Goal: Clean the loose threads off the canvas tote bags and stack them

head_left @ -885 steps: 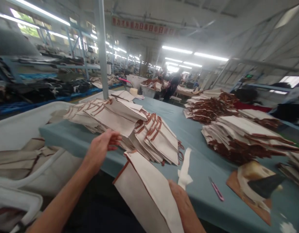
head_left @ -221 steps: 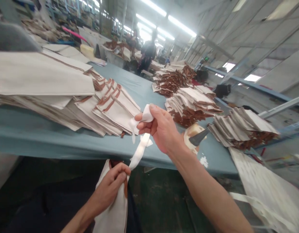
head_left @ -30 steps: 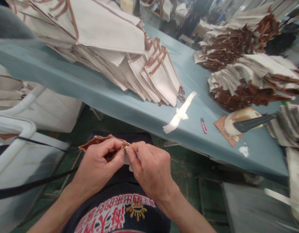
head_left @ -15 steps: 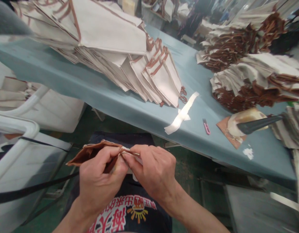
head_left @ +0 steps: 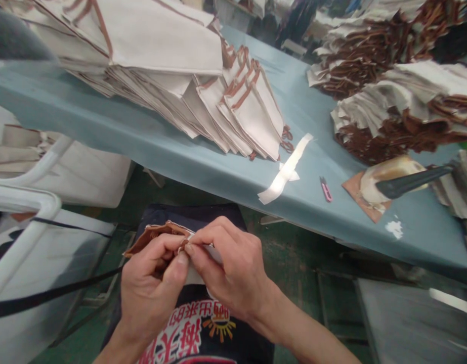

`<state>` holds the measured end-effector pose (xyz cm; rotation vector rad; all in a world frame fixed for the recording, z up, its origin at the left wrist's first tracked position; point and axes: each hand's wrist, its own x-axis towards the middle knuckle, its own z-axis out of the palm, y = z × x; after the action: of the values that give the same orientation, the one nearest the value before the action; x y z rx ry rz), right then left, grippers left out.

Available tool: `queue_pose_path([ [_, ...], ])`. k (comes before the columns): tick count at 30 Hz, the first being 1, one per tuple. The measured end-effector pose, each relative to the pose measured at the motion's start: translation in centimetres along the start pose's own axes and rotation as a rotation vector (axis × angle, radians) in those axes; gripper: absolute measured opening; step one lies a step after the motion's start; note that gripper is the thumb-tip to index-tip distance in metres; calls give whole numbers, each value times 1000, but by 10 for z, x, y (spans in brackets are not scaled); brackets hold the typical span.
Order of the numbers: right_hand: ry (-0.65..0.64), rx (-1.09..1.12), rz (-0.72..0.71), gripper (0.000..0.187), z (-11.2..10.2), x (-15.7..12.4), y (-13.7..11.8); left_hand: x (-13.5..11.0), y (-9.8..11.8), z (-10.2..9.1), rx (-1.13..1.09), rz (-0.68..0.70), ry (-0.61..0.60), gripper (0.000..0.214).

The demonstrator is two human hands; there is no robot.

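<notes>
Over my lap I hold a brown and off-white fabric piece [head_left: 152, 236], which looks like part of a sewn bag. My left hand [head_left: 152, 278] is closed on its edge with thumb and forefinger. Against those fingertips, my right hand [head_left: 233, 270] pinches the same edge at a small brown fold. Much of the piece is hidden behind my hands; its brown side faces up at the left, and a pale part hangs below my fingers.
A blue-covered table [head_left: 172, 156] carries stacked off-white bags [head_left: 165, 40], piles of brown-edged pieces [head_left: 396, 116], a white strip [head_left: 285, 172], pink thread snips [head_left: 326, 190] and a cream container [head_left: 392, 169] with a black-handled tool. At left stands a white bin [head_left: 47, 253].
My right hand has shifted slightly left and rolled, its fingertips now meeting my left fingers at the brown fold. The fabric's left end has moved a little right. The view has tilted slightly.
</notes>
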<state>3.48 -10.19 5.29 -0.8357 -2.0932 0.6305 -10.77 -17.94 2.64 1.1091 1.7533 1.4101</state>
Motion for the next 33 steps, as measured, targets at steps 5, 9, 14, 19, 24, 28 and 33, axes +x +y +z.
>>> queue_pose_path([
  [5,16,119,199,20,4,-4,-2,-2,-6,-1,-94,-120,-22,21],
  [9,8,124,227,22,5,-6,-3,-2,-9,-3,-150,-160,-38,23],
  [14,66,155,310,23,10,-6,-7,3,-16,-6,-118,-40,-70,22],
  [19,-7,260,540,17,11,-6,-10,0,-3,0,-4,18,11,22],
  [24,-78,240,603,13,4,-5,-5,-1,4,-1,171,71,5,24],
  [28,-298,543,760,17,-3,-3,5,1,-4,-8,185,135,-79,25],
  [33,-367,920,898,16,8,-12,11,8,-7,-13,56,125,-194,21],
])
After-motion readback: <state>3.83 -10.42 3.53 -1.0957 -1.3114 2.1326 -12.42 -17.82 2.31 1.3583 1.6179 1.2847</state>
